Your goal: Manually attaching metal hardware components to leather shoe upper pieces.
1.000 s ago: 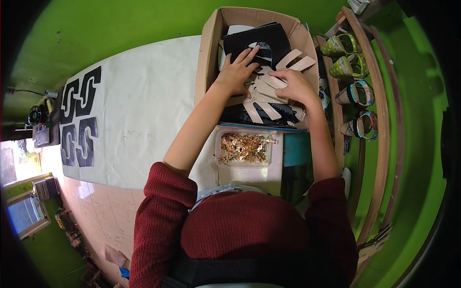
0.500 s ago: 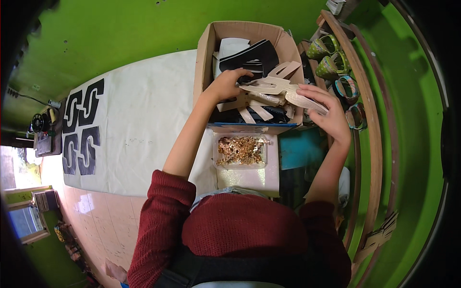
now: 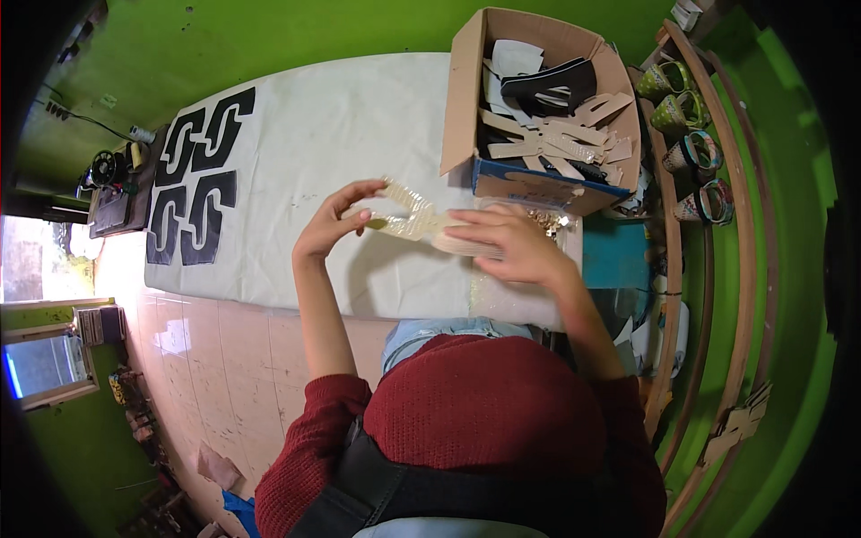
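Note:
Between my hands, over the white-covered table, is a stack of cream strap pieces with a glossy, patterned face and splayed ends. My right hand is closed round the stack's right end. At the left end, my left hand has its thumb and fingers curled about the strap ends. Behind my right hand, a tray of gold bits is mostly hidden. Farther right, an open cardboard box holds more cream strap pieces and black cut-outs.
Several black S-shaped pieces lie at the table's left end. Wooden rails along the right wall carry green shoes and strappy sandals. A turquoise panel is below the box. Spools stand on a machine at far left.
Both hands have come out of the box toward me and to the left, bringing the cream strap pieces over the table. The view has shifted left, so the box appears farther right.

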Tool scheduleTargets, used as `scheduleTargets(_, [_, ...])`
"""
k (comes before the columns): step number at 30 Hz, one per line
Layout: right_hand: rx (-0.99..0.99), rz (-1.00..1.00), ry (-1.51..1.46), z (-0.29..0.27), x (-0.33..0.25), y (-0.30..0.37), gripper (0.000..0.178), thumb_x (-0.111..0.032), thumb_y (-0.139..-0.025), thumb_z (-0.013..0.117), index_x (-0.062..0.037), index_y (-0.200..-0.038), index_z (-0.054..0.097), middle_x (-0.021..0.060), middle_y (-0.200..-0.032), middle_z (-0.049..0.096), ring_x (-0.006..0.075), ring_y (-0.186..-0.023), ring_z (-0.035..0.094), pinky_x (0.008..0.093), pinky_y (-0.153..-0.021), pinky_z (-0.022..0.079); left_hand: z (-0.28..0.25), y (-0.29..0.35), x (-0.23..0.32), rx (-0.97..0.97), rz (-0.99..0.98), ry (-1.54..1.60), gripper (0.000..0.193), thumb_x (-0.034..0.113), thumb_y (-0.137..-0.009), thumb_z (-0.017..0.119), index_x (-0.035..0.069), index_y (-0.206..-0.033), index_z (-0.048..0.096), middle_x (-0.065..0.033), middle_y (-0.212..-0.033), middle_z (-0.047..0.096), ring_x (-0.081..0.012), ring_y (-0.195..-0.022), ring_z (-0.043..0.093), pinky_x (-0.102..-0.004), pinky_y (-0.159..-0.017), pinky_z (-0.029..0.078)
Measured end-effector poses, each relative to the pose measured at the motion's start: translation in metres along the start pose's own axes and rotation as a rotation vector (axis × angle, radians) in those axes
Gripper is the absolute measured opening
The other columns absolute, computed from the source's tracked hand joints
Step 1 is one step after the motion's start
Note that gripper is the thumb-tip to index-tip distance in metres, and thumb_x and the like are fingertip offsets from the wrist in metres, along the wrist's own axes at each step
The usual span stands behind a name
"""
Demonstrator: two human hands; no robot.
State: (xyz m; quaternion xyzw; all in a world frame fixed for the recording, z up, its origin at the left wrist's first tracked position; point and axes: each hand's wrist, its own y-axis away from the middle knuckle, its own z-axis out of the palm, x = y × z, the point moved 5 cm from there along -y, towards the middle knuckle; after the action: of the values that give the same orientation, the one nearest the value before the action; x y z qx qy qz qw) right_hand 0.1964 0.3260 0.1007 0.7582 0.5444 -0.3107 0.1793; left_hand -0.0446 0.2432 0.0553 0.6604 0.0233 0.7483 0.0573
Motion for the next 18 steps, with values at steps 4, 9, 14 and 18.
scheduleTargets(4, [-0.22,0.068,0.206,0.088,0.014,-0.033,0.054,-0.001,-0.074,0.055,-0.0195,-0.125,0.057,0.0015,-0.141,0.044,0.0235,-0.125,0.041,0.0511,-0.104,0.024,-0.044,0.041,-0.081,0.319,-0.192,-0.139,0.039,0.001,-0.082,0.062,0.001,-0.121,0.056,-0.0064,-0.111,0.059,-0.0067,-0.074,0.054,-0.0226,-0.064,0.046])
scheduleTargets(9, [-0.165,0.084,0.373,0.154,0.031,-0.052,0.061,0.007,-0.075,0.048,-0.0219,-0.127,0.055,0.0029,-0.145,0.037,0.0237,-0.135,0.03,0.0567,-0.106,0.017,-0.047,0.07,-0.121,0.513,-0.011,-0.571,0.044,-0.008,-0.075,0.06,0.003,-0.117,0.057,-0.0109,-0.12,0.057,-0.0186,-0.096,0.061,-0.0274,-0.084,0.049])
scheduleTargets(14, [0.017,0.379,0.403,0.176,0.041,-0.042,0.068,0.01,-0.074,0.046,-0.027,-0.131,0.051,0.0087,-0.148,0.031,0.0261,-0.14,0.021,0.0597,-0.107,0.01,-0.035,0.075,-0.119,0.464,0.062,-0.694,0.038,-0.009,-0.076,0.056,0.002,-0.113,0.058,-0.0128,-0.126,0.052,-0.0246,-0.116,0.052,-0.033,-0.088,0.049])
scheduleTargets(18, [0.147,0.441,0.375,0.191,0.034,-0.03,0.068,0.009,-0.075,0.045,-0.0227,-0.136,0.045,0.0089,-0.149,0.028,0.0258,-0.139,0.023,0.0577,-0.109,0.01,-0.036,0.078,-0.122,0.454,0.018,-0.49,0.036,-0.008,-0.077,0.056,0.002,-0.112,0.06,-0.0116,-0.126,0.052,-0.0226,-0.113,0.054,-0.0315,-0.083,0.051])
